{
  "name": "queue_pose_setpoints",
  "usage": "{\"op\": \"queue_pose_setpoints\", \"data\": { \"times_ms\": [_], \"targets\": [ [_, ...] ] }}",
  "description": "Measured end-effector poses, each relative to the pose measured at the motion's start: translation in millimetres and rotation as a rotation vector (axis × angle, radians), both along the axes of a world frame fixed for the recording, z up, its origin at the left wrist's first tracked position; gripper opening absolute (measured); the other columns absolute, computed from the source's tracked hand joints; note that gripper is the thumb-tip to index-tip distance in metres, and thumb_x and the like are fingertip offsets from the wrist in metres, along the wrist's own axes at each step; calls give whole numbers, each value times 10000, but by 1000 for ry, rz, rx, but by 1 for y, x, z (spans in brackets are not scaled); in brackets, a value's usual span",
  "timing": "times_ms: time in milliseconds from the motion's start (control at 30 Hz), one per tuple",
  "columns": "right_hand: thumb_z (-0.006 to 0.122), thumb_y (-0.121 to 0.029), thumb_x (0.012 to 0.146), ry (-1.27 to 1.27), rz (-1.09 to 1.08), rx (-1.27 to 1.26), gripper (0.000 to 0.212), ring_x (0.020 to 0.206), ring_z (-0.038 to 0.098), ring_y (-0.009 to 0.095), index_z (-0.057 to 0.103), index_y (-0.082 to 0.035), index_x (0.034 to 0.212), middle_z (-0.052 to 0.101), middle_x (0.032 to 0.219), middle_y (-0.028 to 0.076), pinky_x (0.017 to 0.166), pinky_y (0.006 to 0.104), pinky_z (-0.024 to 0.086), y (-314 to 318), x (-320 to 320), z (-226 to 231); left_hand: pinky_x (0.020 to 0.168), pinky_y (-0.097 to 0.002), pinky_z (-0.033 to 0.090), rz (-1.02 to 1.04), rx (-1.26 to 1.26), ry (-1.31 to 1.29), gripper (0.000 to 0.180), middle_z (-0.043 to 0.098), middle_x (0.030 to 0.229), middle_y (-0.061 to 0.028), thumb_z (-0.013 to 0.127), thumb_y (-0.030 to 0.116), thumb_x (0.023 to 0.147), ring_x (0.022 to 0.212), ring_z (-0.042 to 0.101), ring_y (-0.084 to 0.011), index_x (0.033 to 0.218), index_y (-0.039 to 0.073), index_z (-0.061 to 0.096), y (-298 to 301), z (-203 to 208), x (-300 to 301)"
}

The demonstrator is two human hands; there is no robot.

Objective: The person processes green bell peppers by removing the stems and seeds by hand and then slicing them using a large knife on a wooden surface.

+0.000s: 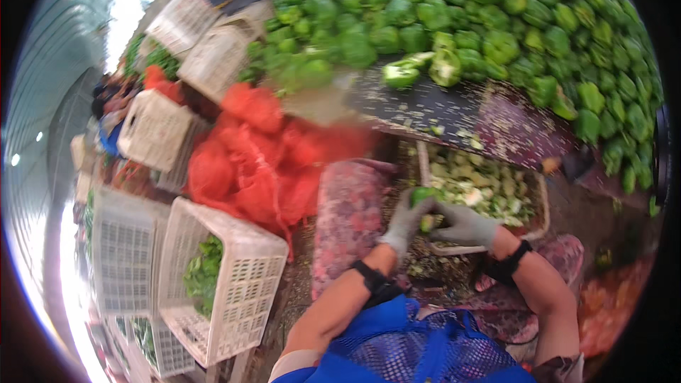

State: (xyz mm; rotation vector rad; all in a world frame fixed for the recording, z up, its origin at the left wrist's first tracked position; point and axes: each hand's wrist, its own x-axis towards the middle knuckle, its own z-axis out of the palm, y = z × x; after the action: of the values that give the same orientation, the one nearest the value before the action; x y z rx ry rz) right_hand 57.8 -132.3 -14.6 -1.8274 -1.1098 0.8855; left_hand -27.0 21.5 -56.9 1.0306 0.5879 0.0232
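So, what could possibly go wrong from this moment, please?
The green pepper in the left hand might slip and drop among the pale pieces in the crate. Loose seeds on the dark surface could make it slippery. The large heap of peppers might shed some at its near edge.

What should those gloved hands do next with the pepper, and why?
Maybe twist the green pepper open over the crate: the left hand and right hand are both at it, and pale green bits lie in the crate.

Gloved fingers (409,203) around green pepper (424,194), crate (545,206) of cut pieces (496,188), heaped peppers (500,46)
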Motion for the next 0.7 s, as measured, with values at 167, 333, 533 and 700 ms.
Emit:
{"op": "queue_pose_setpoints", "data": {
  "times_ms": [167,333,533,700],
  "targets": [
    [672,-348,807,89,-45,-47,559,982,627,331,522,-109,1290,630,1103,175,860,403,484,9,1,4,893,-329,495,19,-40,14,403,604,1118,-65,631,241,901,1024,598,-190,1243,49,539,6,8,-3],
    [658,-361,838,-148,-149,-98,462,1065,581,368,553,-83,1192,605,1101,172,911,437,455,5,-12,19,898,-318,482,-12,-108,3,412,609,1103,-62,644,241,891,1018,591,-181,1238,39,551,7,19,1],
    [596,-286,873,-458,-173,-183,376,895,618,374,489,-64,1157,572,1052,188,759,465,498,13,-21,5,895,-313,463,66,31,-27,462,606,1094,-58,676,264,875,1010,569,-164,1247,23,546,1,22,9],
    [608,-327,881,-399,-463,-206,470,921,626,365,447,-61,1233,550,1141,186,775,445,509,12,-12,15,815,-306,491,237,-69,-18,442,597,1068,-51,683,257,879,953,581,-162,1231,46,520,-21,40,8]
  ]
}}
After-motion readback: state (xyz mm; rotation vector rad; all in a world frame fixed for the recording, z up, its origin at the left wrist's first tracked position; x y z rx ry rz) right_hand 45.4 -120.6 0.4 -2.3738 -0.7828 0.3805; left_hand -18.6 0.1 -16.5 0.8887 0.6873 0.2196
